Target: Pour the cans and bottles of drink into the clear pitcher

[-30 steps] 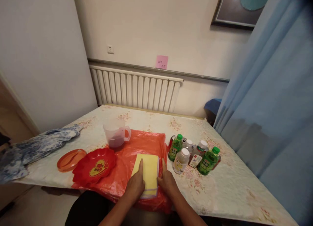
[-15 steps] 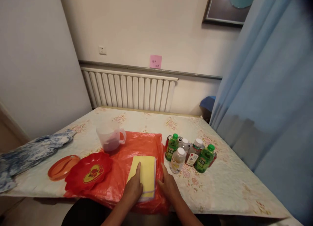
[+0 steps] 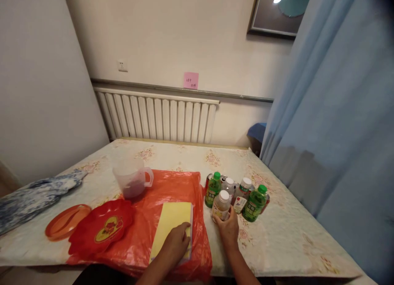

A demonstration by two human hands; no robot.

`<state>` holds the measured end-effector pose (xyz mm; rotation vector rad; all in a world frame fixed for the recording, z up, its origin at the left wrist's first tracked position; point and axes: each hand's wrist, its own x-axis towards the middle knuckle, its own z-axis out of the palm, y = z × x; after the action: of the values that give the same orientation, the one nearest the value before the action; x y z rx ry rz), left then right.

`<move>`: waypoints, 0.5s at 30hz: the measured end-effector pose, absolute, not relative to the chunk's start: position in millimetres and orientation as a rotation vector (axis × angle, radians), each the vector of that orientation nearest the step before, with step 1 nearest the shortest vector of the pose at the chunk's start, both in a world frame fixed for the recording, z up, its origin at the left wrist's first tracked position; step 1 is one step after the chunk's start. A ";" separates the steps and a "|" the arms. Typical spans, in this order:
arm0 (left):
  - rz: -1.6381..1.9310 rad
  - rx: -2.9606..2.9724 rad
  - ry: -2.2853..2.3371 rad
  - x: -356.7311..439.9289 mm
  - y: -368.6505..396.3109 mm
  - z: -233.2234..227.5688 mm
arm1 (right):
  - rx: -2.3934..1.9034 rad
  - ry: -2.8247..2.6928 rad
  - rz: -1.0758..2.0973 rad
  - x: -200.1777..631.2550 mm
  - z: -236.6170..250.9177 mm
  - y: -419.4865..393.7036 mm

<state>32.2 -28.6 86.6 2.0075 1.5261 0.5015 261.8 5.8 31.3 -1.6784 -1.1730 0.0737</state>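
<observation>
Gripping the white-capped pale bottle (image 3: 220, 205) is the right hand (image 3: 229, 230); the left hand (image 3: 176, 244) presses flat, fingers spread, on the yellow sponge stack (image 3: 170, 223) atop the orange plastic sheet (image 3: 172, 186), near the floral-clothed table's (image 3: 286, 240) front edge, whose right side is bare.

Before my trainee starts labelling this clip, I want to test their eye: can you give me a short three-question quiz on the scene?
1. True or false: the left hand rests on the yellow sponge stack.
2. Which thing does the right hand grasp? A) white-capped bottle B) measuring jug C) red dish
3. Fill in: the sponge stack lies on a red plastic ____.

Key: 1 true; 2 A; 3 bag.
</observation>
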 end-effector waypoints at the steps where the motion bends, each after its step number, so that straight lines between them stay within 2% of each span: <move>1: 0.518 2.015 1.507 36.2 -28.2 92.1 | -1.687 -1.165 0.073 260.2 30.4 9.5; 7: 0.623 2.049 1.412 63.3 -24.9 127.7 | -1.725 -1.170 0.111 254.5 30.1 10.9; 15: 0.851 2.102 1.309 87.2 -34.9 187.5 | -1.495 -1.455 0.194 236.2 54.4 -24.2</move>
<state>87.2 -34.9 187.5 2.1019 1.3092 0.8508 236.2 -24.2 54.4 -1.4951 -1.4550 0.1943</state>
